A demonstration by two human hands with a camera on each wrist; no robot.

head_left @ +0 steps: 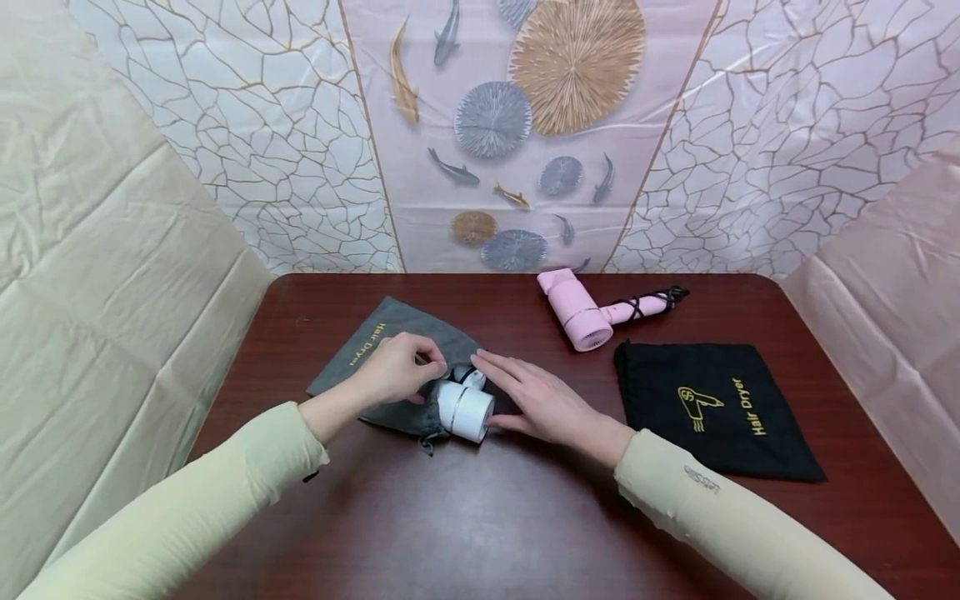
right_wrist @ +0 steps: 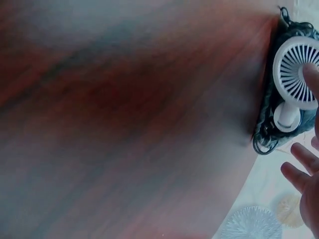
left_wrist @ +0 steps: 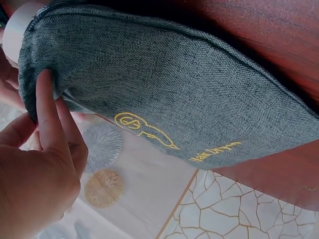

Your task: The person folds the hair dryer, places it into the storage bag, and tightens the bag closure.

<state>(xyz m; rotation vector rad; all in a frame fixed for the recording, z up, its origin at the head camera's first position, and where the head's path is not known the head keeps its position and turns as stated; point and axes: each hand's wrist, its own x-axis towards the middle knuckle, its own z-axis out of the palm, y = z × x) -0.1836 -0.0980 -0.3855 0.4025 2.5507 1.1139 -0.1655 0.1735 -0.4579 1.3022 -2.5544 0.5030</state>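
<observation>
A white hair dryer (head_left: 467, 412) lies partly inside a grey cloth drawstring bag (head_left: 423, 323), its round grille (right_wrist: 291, 74) end sticking out of the mouth. My left hand (head_left: 397, 367) pinches the mouth edge of the bag between thumb and fingers; the left wrist view shows the printed side of the bag (left_wrist: 149, 74). With fingers straight, my right hand (head_left: 543, 400) is at the dryer's exposed end, its thumb against the grille and its fingertips by the handle. Part of the dryer is hidden in the cloth.
A pink hair dryer (head_left: 576, 310) with a black cord wound round its handle lies at the back right. Nearer, a flat black bag (head_left: 720, 450) lettered "Hair Dryer" rests on the dark red table (head_left: 465, 533). Patterned cloth (head_left: 300, 125) hangs behind the table.
</observation>
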